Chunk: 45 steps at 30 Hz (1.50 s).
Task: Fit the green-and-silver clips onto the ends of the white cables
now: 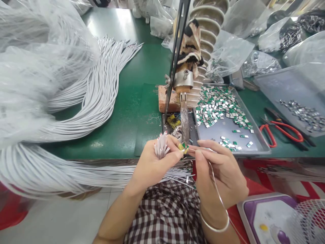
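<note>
My left hand (pixel 154 162) is closed round a bundle of white cables (pixel 161 145), whose reddish ends point up. Its thumb and forefinger also pinch near a small green board (pixel 185 147), close under the tip of a fixed soldering iron (pixel 184 118). To the right, my right hand (pixel 219 169) pinches a thin solder wire (pixel 215 183) and brings it to the board from the side. The wire trails down past the wrist. Both hands' fingertips lie close together. Yellow material shows between them.
A tray (pixel 264 147) of small green boards is at the right, with red-handled pliers (pixel 286 131) beyond. Many white cables (pixel 101 101) under plastic cover the left. A brick (pixel 165 98) stands behind the iron, near a ribbed hose (pixel 209 20). A fan (pixel 307 220) is low right.
</note>
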{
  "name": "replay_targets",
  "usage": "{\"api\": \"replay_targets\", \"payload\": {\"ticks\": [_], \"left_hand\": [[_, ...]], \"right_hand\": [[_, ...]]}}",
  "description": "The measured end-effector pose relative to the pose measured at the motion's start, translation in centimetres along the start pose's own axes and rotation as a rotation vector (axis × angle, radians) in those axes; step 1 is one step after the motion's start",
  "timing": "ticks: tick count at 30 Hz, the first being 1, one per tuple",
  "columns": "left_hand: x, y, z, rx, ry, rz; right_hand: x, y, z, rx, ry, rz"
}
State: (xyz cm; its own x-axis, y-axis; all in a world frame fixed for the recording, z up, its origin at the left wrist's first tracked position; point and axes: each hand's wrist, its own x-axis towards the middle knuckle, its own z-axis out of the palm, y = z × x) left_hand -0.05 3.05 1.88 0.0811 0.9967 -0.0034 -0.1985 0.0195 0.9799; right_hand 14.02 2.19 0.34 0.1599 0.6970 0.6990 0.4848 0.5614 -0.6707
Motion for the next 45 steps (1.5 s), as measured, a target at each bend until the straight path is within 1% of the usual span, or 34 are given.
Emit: {"api": "replay_targets", "payload": {"ticks": [2,6,9,13,17,21,23,26,28,31,34,36,37,39,40,41,43,45], "left_hand": [[0.3,0.0,-0.1,-0.017,-0.011,0.003],[0.8,0.1,-0.2,-0.001,-0.018,-0.014],[0.8,0.2,-0.2,-0.029,-0.024,0.000],[0.7,0.3,-0.2,-0.017,0.005,0.015],[0.7,0.1,-0.2,-0.033,-0.022,-0.009],[0.6,-0.1,-0.1,-0.072,-0.040,-0.012],[0.4,-0.1,0.0,-0.060,-0.036,-0.013],[0.1,-0.3,0.3,0.032,-0.050,-0.019],[-0.3,-0.4,0.6,0.151,-0.073,0.019],[-0.8,-0.8,0.9,0.334,-0.113,0.136],[-1.2,-1.1,0.7,0.393,-0.217,0.228],[-1.6,-1.1,0.2,0.396,-0.307,0.272],[-1.7,-1.1,-0.1,0.401,-0.343,0.286],[-2.1,-1.0,-0.5,0.431,-0.379,0.290],[-2.4,-1.0,-0.7,0.450,-0.378,0.286],[-2.6,-1.0,-0.7,0.470,-0.353,0.280],[-3.0,-1.1,-0.6,0.486,-0.262,0.280],[-3.3,-1.2,-0.3,0.461,-0.184,0.309]], "right_hand": [[0.1,-0.1,0.2,-0.021,0.023,-0.020],[0.3,-0.3,0.5,-0.045,0.046,-0.015],[0.4,-0.6,0.3,-0.036,0.021,-0.019],[0.6,-0.8,-0.2,-0.038,-0.039,-0.041],[0.4,-0.8,-0.3,0.010,-0.064,-0.015],[0.1,-0.5,-0.1,0.118,-0.021,0.029],[0.0,-0.4,-0.3,0.143,-0.013,0.044],[0.0,-0.7,-1.0,0.060,-0.042,0.015],[0.0,-1.0,-1.5,-0.013,-0.096,-0.041],[0.1,-1.5,-2.2,-0.086,-0.243,-0.126],[0.2,-1.5,-2.8,-0.098,-0.388,-0.119],[0.2,-1.4,-3.0,-0.051,-0.417,-0.081],[0.3,-1.3,-3.1,-0.019,-0.408,-0.063],[0.3,-1.0,-3.3,0.046,-0.379,-0.016],[0.4,-0.9,-3.4,0.074,-0.369,0.006],[0.4,-0.9,-3.4,0.095,-0.363,0.028],[0.4,-0.8,-3.4,0.137,-0.368,0.069],[0.4,-0.8,-3.3,0.171,-0.373,0.094]]}}
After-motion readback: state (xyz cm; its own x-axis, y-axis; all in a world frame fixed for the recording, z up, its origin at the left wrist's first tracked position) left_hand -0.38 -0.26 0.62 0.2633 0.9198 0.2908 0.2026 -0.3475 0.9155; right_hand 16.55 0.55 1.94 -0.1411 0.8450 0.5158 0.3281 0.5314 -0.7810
